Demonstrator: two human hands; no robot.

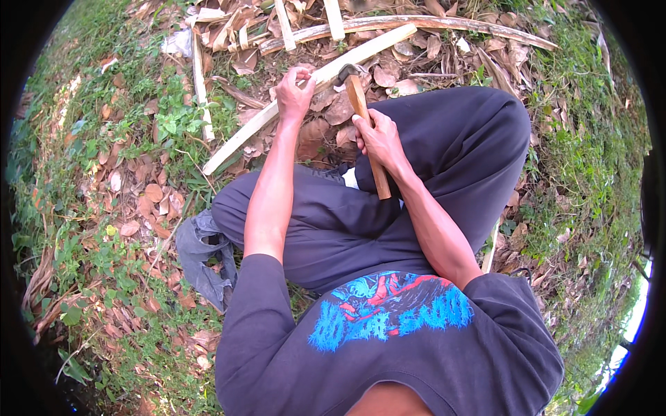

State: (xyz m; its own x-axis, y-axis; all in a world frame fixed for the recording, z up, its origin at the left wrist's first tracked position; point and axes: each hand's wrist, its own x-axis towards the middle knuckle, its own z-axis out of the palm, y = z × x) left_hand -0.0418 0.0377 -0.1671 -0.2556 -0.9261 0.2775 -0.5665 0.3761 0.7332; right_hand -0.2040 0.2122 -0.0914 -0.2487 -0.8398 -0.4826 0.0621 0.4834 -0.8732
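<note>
Two things are at the hands: a wooden-handled hammer (356,95) and a long wooden strip (326,76). The hammer is probably top-heavy, its weight gathered in the head, with a stiff handle that might turn slick in a damp palm; a hold near the head should give control, one lower down more swing. The strip looks light for its length and fairly stiff, though it may flex a little, split along the grain or leave splinters. Its long edges near the middle offer the surest hold.

The hammer's handle is straight and orange-brown, its head small and dark. The strip is pale cream, narrow and straight.

The hands are apart. The right hand (380,141) is wrapped around the middle of the handle, the butt end over the lap; the head overlaps the strip's near edge in this view, but contact cannot be told. The left hand (294,95) is at the strip, fingers curled; whether they pinch anything is unclear.

The strip slants across the leaf-strewn ground (149,197) before the folded legs, one end near the left knee, the other by a curved wooden slab (444,23).
</note>
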